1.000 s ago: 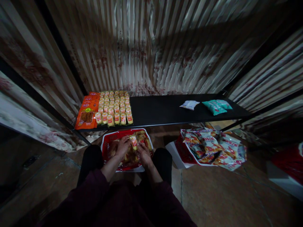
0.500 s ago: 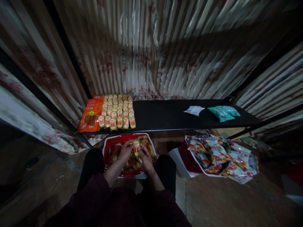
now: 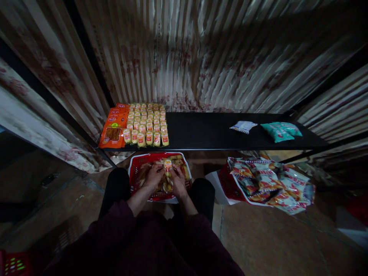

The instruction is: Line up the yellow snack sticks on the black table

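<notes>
My left hand [image 3: 153, 176] and my right hand [image 3: 177, 180] are together over a red basket [image 3: 138, 160] on the floor between my knees. Both grip a small yellow snack packet [image 3: 167, 165] held upright above the heap of similar packets in the basket. On the black shelf [image 3: 207, 132] just beyond, rows of the same yellow packets [image 3: 148, 124] lie in a neat grid at the left end, next to orange flat packs [image 3: 114, 128].
A white packet [image 3: 243, 126] and teal bags [image 3: 281, 131] lie at the shelf's right end. A second red basket with large crisp bags [image 3: 267, 184] stands on the floor at right. Striped curtains hang behind. Another red basket corner [image 3: 14, 264] shows bottom left.
Both hands stay on the packet over the basket, lifting it slightly. The view has shifted a little, so the shelf and baskets sit further right.
</notes>
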Tool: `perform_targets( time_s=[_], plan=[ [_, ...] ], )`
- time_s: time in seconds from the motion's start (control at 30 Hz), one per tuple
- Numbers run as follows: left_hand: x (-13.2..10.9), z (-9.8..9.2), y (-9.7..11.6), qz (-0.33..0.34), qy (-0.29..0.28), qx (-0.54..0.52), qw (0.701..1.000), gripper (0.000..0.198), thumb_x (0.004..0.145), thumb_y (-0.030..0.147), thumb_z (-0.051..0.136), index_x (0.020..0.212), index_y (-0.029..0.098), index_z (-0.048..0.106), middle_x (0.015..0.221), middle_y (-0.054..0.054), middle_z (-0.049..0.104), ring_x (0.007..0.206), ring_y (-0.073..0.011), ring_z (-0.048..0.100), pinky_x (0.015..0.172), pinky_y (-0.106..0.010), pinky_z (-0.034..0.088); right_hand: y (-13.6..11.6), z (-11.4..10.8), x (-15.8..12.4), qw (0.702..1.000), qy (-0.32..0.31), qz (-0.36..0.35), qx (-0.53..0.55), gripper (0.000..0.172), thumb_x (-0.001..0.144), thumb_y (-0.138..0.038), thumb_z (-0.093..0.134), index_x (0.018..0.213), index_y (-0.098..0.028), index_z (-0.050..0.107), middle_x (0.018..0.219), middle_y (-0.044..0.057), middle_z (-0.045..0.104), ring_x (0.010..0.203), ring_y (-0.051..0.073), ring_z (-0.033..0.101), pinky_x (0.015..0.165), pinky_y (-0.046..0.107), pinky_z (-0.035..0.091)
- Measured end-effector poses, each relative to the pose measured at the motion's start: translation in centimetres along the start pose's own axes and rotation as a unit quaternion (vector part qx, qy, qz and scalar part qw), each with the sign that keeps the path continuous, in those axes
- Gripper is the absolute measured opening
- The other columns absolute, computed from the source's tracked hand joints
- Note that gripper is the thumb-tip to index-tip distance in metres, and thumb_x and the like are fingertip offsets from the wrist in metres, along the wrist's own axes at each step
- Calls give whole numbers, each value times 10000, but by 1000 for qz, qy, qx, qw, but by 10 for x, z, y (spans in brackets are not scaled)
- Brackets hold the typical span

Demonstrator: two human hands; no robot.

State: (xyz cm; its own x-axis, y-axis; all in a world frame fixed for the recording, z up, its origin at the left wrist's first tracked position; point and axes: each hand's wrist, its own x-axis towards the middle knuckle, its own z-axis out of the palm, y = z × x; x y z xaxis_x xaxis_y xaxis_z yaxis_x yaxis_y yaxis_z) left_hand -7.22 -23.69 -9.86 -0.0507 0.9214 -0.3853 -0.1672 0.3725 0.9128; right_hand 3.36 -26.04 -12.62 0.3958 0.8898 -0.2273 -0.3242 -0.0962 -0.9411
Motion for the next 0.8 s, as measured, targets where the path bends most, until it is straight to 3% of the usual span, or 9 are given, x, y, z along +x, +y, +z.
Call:
perform_targets(
  time_s=[0.17,0.33,0.43,0.57,0.8],
  plan=[
    [-2,-2,-8,109,37,166,979,256,747,75,626,979,181,650,961,-67,707,888,-170,657,906,-337,494,-3,5,-1,999,27,42,23,466,610,-457,754,1004,-218,683,957,35,723,867,193,670,794,326,529],
    [-15,4,-5,199,12,275,941,270,817,121,534,1051,200,642,1102,-87,683,995,-202,643,958,-376,478,-4,6,0,999,25,14,22,432,616,-441,745,987,-232,666,985,33,712,891,203,658,835,353,526],
    [-19,10,-2,193,11,282,940,279,829,121,508,1070,186,634,1142,-97,680,1072,-211,625,1012,-380,445,-9,4,-1,1000,11,-8,17,422,622,-455,751,969,-228,669,1004,44,712,933,215,655,888,366,512],
    [-22,18,4,139,10,260,956,276,845,152,509,1096,163,624,1170,-117,675,1082,-221,626,1022,-384,432,-20,-1,-6,1000,13,-17,-20,428,706,-521,673,1011,-221,682,1105,68,703,1073,233,630,956,368,482],
    [-26,26,8,70,10,140,988,200,824,161,564,1011,181,633,1110,-98,690,1032,-202,633,961,-347,454,-19,-9,-7,999,16,-13,-32,391,755,-509,619,1013,-233,719,1146,53,704,1115,241,623,982,384,476]
  ],
)
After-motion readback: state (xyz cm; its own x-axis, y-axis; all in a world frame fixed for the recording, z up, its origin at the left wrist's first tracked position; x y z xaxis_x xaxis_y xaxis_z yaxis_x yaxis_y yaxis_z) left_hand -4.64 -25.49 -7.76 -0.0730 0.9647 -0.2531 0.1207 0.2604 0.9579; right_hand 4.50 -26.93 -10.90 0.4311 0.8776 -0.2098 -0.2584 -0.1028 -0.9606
